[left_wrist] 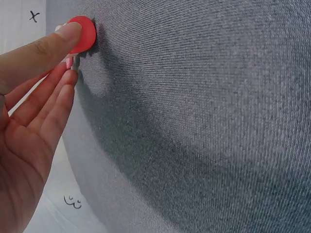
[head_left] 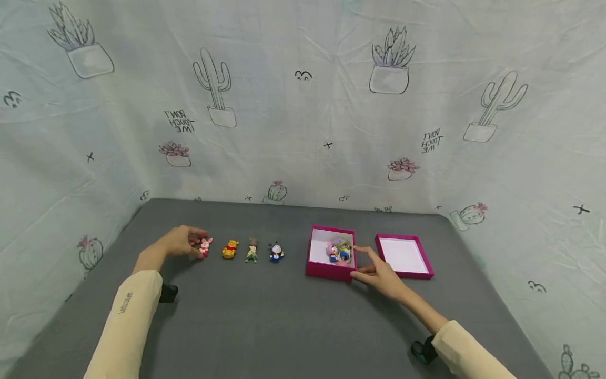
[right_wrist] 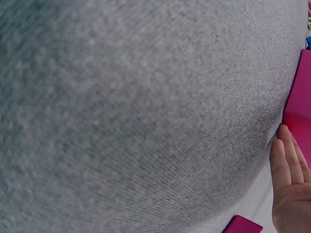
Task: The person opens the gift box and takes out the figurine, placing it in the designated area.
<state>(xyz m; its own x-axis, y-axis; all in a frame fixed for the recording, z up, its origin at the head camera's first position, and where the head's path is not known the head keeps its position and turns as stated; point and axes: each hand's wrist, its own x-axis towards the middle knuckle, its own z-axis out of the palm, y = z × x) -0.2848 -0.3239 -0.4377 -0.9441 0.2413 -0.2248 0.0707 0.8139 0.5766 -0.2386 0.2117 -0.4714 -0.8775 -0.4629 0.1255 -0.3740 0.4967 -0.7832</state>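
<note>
On the left of the table, my left hand (head_left: pixel 177 242) pinches a small pink pig figurine (head_left: pixel 205 247) between thumb and fingers. The left wrist view shows the thumb against its round red base (left_wrist: pixel 87 35). My right hand (head_left: pixel 381 273) rests against the right side of a magenta box (head_left: pixel 329 271), fingers fairly straight in the right wrist view. Inside this box lie several small figurines (head_left: pixel 333 251) in a jumble. A yellow bear figurine (head_left: pixel 230 249), a figurine in a green dress (head_left: pixel 252 251) and a blue-and-white figurine (head_left: pixel 276 252) form a row beside the pig.
Right of the box lies its magenta lid (head_left: pixel 402 254), white inside up. The grey tabletop (head_left: pixel 255 321) stretches in front of the row. Behind it hangs a pale cloth (head_left: pixel 284 121) printed with cacti.
</note>
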